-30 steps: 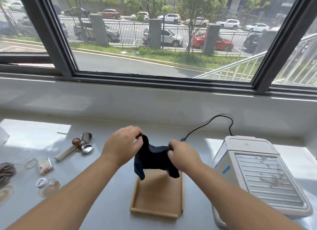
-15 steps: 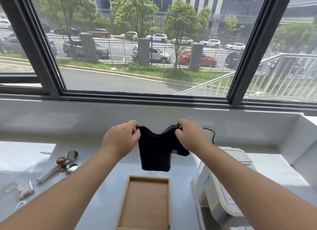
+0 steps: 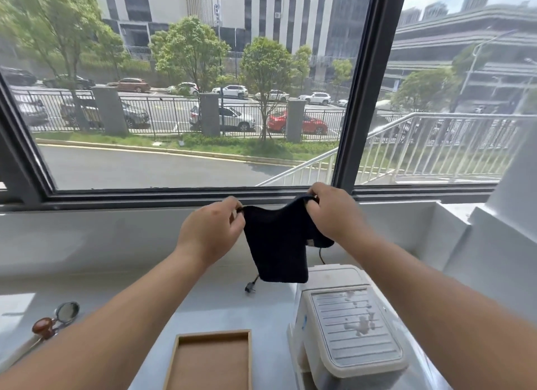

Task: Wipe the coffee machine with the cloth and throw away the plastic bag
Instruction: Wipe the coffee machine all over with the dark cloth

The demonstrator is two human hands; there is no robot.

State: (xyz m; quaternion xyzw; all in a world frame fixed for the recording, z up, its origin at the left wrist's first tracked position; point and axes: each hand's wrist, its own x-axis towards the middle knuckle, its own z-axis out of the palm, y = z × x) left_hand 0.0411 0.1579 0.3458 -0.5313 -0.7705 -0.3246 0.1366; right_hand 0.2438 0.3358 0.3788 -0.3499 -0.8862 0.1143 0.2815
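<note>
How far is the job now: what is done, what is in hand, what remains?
Done: only the pick-up; the cloth hangs in the air. In hand: the left hand and right hand pinch its top corners, holding it spread. Left: the coffee machine has white smears on its ribbed top and the cloth is not touching it. No plastic bag is in view, so that step cannot be judged.

Pale grey table (image 3: 203, 299) below a window. Carries a shallow wooden tray (image 3: 213, 333) at near centre, a white coffee machine (image 3: 354, 331) just right of it, a black cable plug (image 3: 250, 287) farther back, and a brown-knobbed tamper (image 3: 43, 326) touching a round metal piece (image 3: 67, 311) at far left.
</note>
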